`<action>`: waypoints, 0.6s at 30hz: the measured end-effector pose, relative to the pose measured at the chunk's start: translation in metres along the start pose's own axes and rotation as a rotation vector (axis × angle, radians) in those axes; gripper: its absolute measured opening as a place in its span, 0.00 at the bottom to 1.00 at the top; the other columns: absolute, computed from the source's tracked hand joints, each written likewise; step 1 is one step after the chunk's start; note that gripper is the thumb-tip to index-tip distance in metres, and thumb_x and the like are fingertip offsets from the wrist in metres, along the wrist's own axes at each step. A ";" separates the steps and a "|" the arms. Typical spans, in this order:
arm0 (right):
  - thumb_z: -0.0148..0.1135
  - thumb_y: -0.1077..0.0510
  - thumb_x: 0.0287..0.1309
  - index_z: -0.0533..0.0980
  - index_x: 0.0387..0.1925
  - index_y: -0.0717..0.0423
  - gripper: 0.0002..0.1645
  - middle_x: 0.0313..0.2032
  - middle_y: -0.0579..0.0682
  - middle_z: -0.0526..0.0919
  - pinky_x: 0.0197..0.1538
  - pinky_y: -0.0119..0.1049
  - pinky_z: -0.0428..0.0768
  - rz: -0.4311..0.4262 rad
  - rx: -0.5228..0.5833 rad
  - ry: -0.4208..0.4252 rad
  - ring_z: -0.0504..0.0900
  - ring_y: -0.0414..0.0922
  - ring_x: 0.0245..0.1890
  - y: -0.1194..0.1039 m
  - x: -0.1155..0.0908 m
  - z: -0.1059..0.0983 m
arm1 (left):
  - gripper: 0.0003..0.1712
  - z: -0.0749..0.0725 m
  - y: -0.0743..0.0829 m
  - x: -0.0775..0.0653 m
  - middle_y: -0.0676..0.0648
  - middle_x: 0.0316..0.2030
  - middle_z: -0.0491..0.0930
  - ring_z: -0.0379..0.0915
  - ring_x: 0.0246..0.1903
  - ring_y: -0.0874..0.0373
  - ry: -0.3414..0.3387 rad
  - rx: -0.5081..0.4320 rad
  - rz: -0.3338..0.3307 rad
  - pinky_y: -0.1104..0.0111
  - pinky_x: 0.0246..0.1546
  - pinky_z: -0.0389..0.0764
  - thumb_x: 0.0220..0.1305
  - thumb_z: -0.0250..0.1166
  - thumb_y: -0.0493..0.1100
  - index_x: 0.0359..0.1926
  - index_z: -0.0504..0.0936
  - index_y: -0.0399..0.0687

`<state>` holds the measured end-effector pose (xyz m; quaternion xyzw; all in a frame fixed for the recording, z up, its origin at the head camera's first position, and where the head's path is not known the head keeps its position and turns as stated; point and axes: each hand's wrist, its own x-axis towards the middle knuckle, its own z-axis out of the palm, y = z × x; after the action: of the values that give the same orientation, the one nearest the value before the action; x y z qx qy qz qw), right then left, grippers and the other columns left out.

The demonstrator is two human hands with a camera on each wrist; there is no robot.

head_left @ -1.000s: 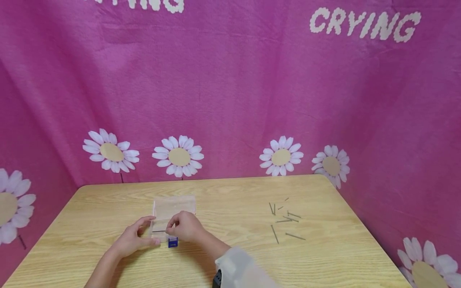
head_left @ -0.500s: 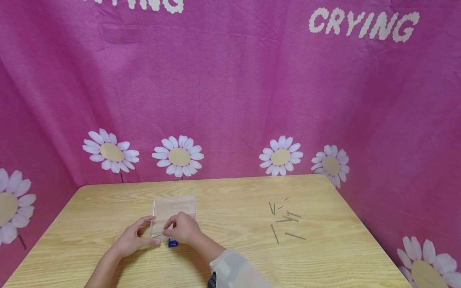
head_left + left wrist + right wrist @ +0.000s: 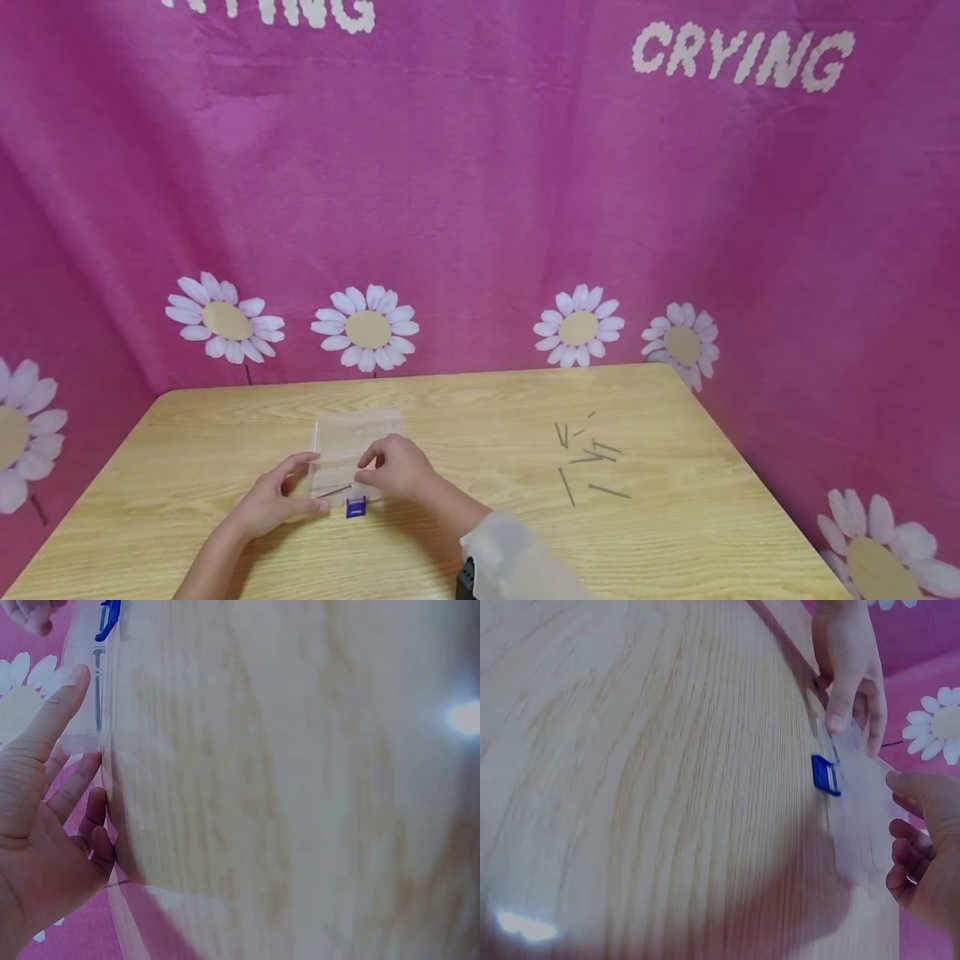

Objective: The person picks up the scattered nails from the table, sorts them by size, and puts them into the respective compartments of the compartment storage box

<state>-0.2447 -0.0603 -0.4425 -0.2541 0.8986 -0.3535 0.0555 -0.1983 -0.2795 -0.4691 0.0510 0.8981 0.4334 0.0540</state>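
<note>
A clear plastic box point(image 3: 324, 477) with a blue latch point(image 3: 356, 507) lies on the table, its transparent lid point(image 3: 352, 431) folded back away from the person. One dark nail point(image 3: 333, 492) rests at a slant inside, along the front wall; the left wrist view shows this nail point(image 3: 98, 690) through the plastic. My left hand point(image 3: 270, 498) holds the left end of the box, thumb at the front and fingers at the back. Above the right part of the box is my right hand point(image 3: 401, 468), fingers loosely bent, with nothing visible between them in the right wrist view.
Several loose nails point(image 3: 610, 492) of differing lengths are scattered on the right side of the wooden table point(image 3: 480, 533). A pink cloth point(image 3: 480, 208) with printed daisies hangs behind and beside the table.
My right hand lowered the nail into the box, let go of it and drew back slightly to the right. The left hand keeps its place on the box.
</note>
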 end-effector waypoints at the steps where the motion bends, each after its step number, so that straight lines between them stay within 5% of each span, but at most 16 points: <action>1: 0.68 0.54 0.51 0.83 0.32 0.53 0.08 0.18 0.40 0.70 0.24 0.24 0.64 -0.003 0.006 0.000 0.64 0.33 0.19 0.002 -0.001 -0.003 | 0.46 0.000 0.000 0.000 0.26 0.60 0.65 0.63 0.58 0.30 -0.002 0.006 0.000 0.42 0.55 0.66 0.47 0.74 0.48 0.64 0.62 0.42; 18: 0.68 0.52 0.51 0.83 0.33 0.52 0.09 0.27 0.43 0.76 0.33 0.27 0.68 -0.012 -0.010 0.007 0.69 0.35 0.29 0.046 -0.027 -0.045 | 0.47 -0.001 0.002 0.000 0.25 0.62 0.62 0.58 0.60 0.26 -0.025 0.016 -0.027 0.39 0.55 0.63 0.47 0.74 0.50 0.65 0.61 0.42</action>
<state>-0.2534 0.0092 -0.4415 -0.2585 0.8989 -0.3505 0.0489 -0.1981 -0.2792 -0.4669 0.0446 0.9013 0.4250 0.0708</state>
